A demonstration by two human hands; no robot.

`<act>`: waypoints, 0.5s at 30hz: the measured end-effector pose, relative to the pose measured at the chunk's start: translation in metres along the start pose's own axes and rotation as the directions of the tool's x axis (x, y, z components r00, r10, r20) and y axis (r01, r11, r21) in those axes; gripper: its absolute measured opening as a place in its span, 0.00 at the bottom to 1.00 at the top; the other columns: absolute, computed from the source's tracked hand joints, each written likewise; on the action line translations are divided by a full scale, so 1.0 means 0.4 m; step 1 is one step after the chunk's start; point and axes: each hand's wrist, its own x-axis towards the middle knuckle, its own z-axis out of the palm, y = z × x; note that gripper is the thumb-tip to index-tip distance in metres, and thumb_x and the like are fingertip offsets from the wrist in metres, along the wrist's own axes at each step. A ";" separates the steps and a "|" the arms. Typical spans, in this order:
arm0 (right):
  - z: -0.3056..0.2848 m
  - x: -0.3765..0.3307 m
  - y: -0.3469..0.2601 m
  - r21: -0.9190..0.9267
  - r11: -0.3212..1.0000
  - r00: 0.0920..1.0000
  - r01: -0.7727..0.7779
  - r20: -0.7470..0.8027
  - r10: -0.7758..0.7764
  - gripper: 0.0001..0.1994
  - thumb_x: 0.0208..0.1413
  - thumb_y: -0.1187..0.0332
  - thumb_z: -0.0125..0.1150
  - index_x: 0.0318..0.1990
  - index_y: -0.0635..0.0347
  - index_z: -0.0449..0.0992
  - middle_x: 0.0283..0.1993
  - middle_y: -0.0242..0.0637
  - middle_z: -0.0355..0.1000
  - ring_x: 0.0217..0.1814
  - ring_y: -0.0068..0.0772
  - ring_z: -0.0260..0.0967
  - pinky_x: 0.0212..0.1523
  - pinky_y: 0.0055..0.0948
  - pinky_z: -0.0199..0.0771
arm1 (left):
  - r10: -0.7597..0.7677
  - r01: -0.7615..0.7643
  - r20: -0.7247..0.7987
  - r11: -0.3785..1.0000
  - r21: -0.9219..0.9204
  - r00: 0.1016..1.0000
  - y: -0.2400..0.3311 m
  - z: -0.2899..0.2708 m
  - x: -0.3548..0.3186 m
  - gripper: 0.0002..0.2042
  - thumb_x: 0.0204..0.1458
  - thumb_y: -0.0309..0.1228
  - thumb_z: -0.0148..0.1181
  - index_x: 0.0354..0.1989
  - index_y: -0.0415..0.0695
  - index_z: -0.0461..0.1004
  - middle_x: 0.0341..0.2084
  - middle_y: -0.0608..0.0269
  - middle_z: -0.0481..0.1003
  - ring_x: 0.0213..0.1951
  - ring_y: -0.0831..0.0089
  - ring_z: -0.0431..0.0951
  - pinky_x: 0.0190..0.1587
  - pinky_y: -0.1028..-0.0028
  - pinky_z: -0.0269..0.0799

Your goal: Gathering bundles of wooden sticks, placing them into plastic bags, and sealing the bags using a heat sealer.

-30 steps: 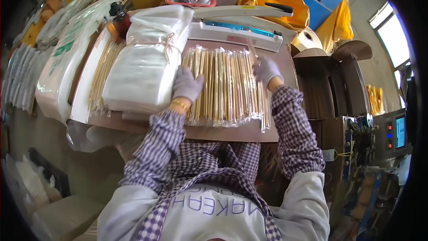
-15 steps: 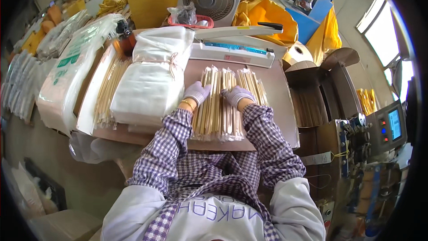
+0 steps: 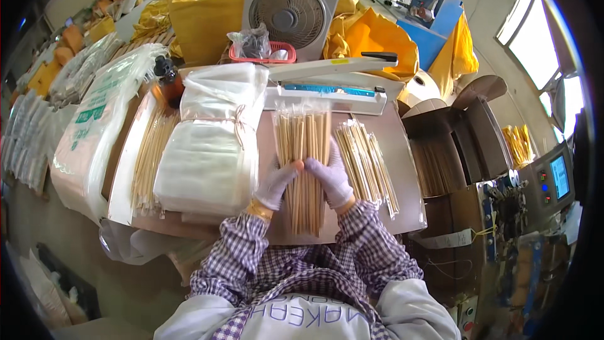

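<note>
A thick bundle of thin wooden sticks in clear wrappers is raised a little in front of me, its ends pointing away and toward me. My left hand, in a pale lilac glove with bare fingertips, grips its left side. Round the right side closes my right hand, gloved the same way, and the thumbs meet on top. Just right of the bundle lies a smaller row of wrapped sticks on the brown board. The undersides of my fingers are hidden behind the bundle.
To the left lie a tied stack of clear bags and a box of sticks. A long-armed bag sealer crosses the back, with a fan behind it. An open carton stands right, near a control screen.
My hands have gathered the left part of the spread sticks into one bundle and drawn it nearer. The right part stays on the board. The view has shifted slightly.
</note>
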 end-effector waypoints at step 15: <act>0.103 -0.187 -0.157 -0.075 0.906 0.879 0.417 0.285 -0.381 0.59 0.25 0.62 0.76 0.63 0.58 0.35 0.62 0.48 0.48 0.63 0.49 0.46 0.60 0.41 0.52 | 0.142 -0.524 0.621 0.695 0.492 0.771 0.048 -0.022 -0.200 0.37 0.31 0.40 0.70 0.52 0.40 0.61 0.49 0.63 0.64 0.51 0.72 0.63 0.53 0.74 0.58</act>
